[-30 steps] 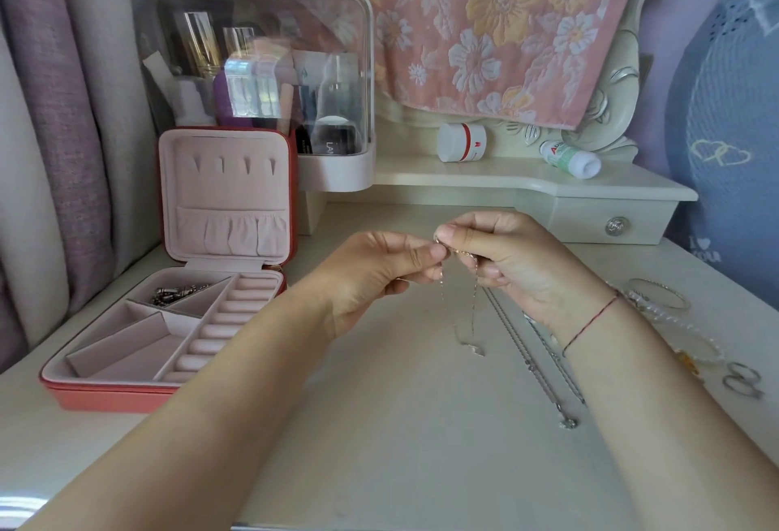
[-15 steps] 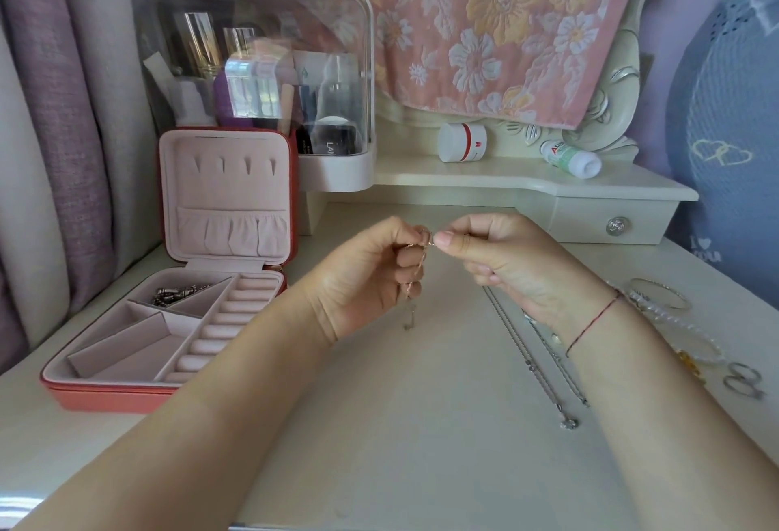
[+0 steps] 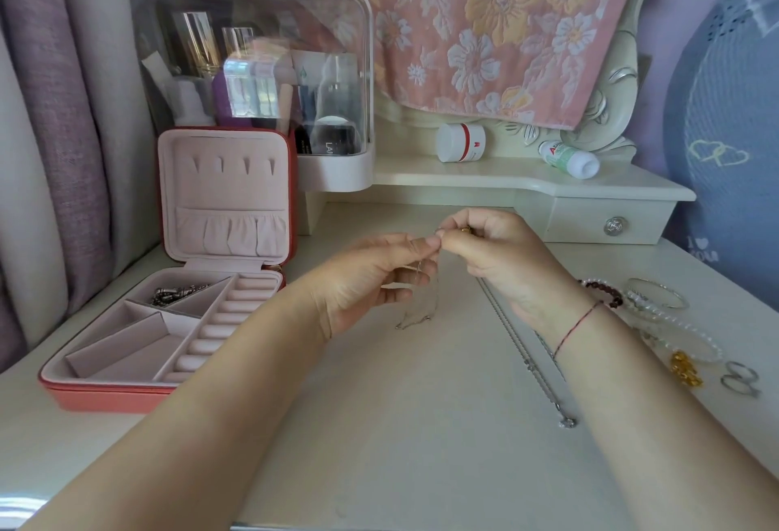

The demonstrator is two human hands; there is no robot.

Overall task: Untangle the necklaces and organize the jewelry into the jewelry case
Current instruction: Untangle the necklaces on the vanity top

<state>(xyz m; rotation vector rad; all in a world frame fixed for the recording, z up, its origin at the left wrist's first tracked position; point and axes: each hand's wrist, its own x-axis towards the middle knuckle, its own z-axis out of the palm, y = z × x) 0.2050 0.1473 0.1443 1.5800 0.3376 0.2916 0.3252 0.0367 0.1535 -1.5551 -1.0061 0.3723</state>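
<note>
Your left hand (image 3: 371, 277) and your right hand (image 3: 497, 260) meet in the air above the middle of the white table (image 3: 379, 437), fingertip to fingertip. Both hands have their fingers curled in, and both pinch the top of a thin necklace (image 3: 426, 302). The fine chain hangs down from your fingers in a loose loop. Its low end is down by the table under your left hand, but it is too thin to tell if it touches. A tiny gold bit (image 3: 466, 230) shows between the fingers of your right hand, too small to tell what it is. A red string (image 3: 577, 326) goes round your right wrist. The jewelry case (image 3: 97, 395) sits open on the left of the table, well apart from your hands, with its lid standing up. In its far corner slot lies a little heap of dark silver chain (image 3: 177, 294), and a row of pink ring rolls (image 3: 215, 332) runs down its right side. Under your right arm a longer silver necklace (image 3: 543, 383) lies stretched out on the table, with a small round charm at the near end. On the right side of the table lie a dark red bead bracelet (image 3: 607, 291), a silver bangle (image 3: 657, 293), a clear bead bracelet (image 3: 691, 336), a small gold piece (image 3: 686, 369) and two silver rings (image 3: 740, 379), all close together. Behind the case stands a clear box (image 3: 261, 66) with bottles in it. On the shelf a white jar (image 3: 461, 142) and a small bottle (image 3: 569, 159) lie on their sides, under a flowered cloth (image 3: 484, 24).
</note>
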